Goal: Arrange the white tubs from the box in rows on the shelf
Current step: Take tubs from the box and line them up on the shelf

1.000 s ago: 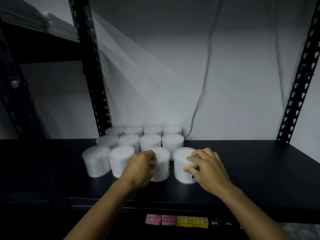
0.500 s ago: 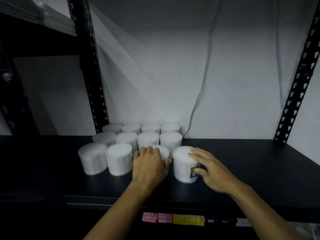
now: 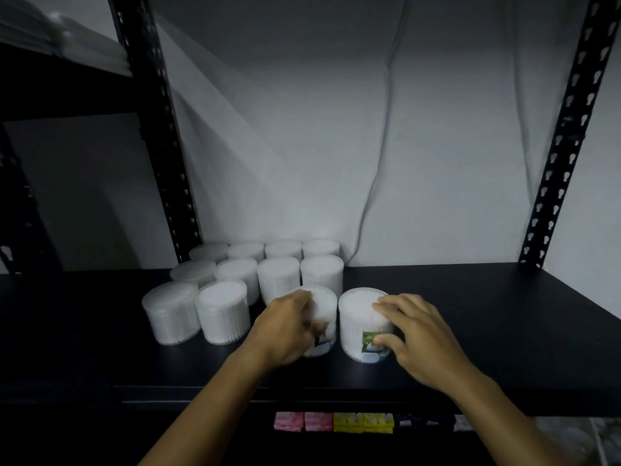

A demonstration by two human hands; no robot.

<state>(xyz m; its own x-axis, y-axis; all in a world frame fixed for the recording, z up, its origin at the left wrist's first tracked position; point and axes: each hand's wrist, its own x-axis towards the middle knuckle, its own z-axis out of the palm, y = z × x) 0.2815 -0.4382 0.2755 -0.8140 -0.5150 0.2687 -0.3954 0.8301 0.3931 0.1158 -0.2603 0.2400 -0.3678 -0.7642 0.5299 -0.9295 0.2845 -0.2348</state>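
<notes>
The left hand (image 3: 289, 326) is wrapped round the third tub (image 3: 321, 319) of the front row, fingers curled over its near side, a little blurred. The right hand (image 3: 415, 334) grips the fourth tub (image 3: 361, 322), the one with a green label, fingertips on its lid and thumb on its side. Both tubs stand upright on the black shelf (image 3: 470, 314), just apart from each other.

Taking that labelled tub as the marker: left of the held pair stand two more front-row tubs (image 3: 195, 312), and behind the pair the middle row (image 3: 258, 275) and the back row (image 3: 265, 250) of four each run up to the white sheet (image 3: 336, 146). Twelve are placed; the box is not in view.

The risk, as I see it, is a nudge too far. Pushing the pair back could shove the middle row out of line (these light tubs should slide easily), or tip one off the front edge towards the coloured packets (image 3: 332, 422) below.
</notes>
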